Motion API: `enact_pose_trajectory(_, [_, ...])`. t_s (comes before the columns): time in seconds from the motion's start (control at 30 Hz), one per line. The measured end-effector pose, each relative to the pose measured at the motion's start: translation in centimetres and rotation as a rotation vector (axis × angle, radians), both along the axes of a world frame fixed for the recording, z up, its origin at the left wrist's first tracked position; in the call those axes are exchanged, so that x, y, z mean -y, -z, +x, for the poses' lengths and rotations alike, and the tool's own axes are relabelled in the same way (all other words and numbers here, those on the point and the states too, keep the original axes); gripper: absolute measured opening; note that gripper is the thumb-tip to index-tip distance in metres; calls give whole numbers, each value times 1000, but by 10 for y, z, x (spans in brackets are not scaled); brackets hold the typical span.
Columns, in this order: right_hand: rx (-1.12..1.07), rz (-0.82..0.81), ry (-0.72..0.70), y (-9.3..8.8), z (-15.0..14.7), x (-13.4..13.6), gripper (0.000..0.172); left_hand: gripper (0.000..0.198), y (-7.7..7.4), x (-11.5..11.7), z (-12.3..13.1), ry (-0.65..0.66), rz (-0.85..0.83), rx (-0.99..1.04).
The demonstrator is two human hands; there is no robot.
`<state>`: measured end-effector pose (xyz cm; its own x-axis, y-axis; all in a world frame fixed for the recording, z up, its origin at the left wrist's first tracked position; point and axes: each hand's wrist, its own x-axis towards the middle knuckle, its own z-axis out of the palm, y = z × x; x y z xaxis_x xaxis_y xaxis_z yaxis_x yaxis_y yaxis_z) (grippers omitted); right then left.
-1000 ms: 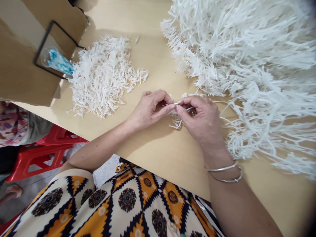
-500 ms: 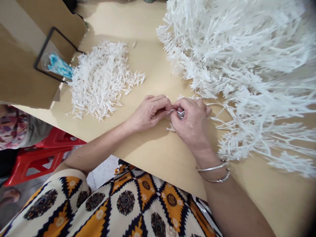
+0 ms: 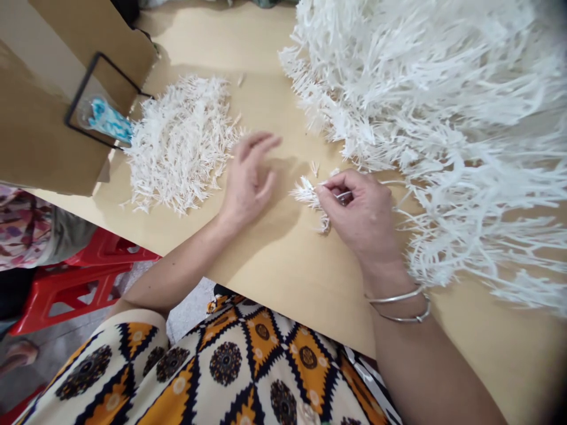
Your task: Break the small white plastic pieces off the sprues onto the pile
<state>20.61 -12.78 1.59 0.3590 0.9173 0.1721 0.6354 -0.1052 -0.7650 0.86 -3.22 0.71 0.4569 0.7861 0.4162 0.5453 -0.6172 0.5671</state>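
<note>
My right hand point(image 3: 358, 212) is closed, thumb and forefinger pinching a thin white stem point(image 3: 343, 195) that runs through the fingers. At its fingertips is a tuft of white branched sprigs point(image 3: 305, 192); whether the tuft joins the stem I cannot tell. A small loose sprig point(image 3: 314, 169) lies just beyond. My left hand point(image 3: 250, 180) is open and slightly blurred, its fingers apart with nothing visible in them. It hovers between the right hand and a smaller heap of short white sprigs point(image 3: 181, 141) on the left.
A large heap of long white branched strands point(image 3: 420, 106) covers the right of the tan table point(image 3: 266, 260). At the left stand a cardboard box point(image 3: 48, 100) and a black wire frame point(image 3: 82, 88) near a blue-and-white item point(image 3: 108, 120). Red stools point(image 3: 71, 289) and another person's patterned clothing point(image 3: 22, 227) show below.
My left hand has parted from the right, moved left and opened. My right hand has shifted slightly right, still pinching, and the sprig tuft at its fingertips now shows.
</note>
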Motion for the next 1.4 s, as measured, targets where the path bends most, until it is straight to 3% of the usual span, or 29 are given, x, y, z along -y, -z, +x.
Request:
enact_pose_trajectory(0.07, [10,2,-27,-2,-1,1,4,33,-8,11,9,219,-55,-102])
enact_pose_trajectory(0.13, [37,6,-48,-3,-2,2,5,30,-12,19,17,339,-88,-167])
enact_pose_trajectory(0.27, [55,3,-71,-4,-1,3,5,22,-9,21,19,303,-115,-152])
enact_pose_trajectory(0.57, [103,2,-156,-2,1,5,7,24,-6,21,17,297,-96,-82])
enact_pose_trajectory(0.77, [189,-20,-47,3,-10,4,4,21,-11,23,15,445,-90,-115])
enact_pose_trajectory(1.13, [297,-42,-26,3,-19,9,6,26,-8,18,12,494,130,-243])
enact_pose_trajectory(1.23, [332,-50,-30,4,-16,8,5,22,-7,24,15,529,174,-177])
enact_pose_trajectory(1.37, [323,-47,57,9,-3,1,7,13,-4,36,23,718,187,-30])
enact_pose_trajectory(1.4, [302,-41,74,10,0,0,7,13,-2,36,24,693,177,-1])
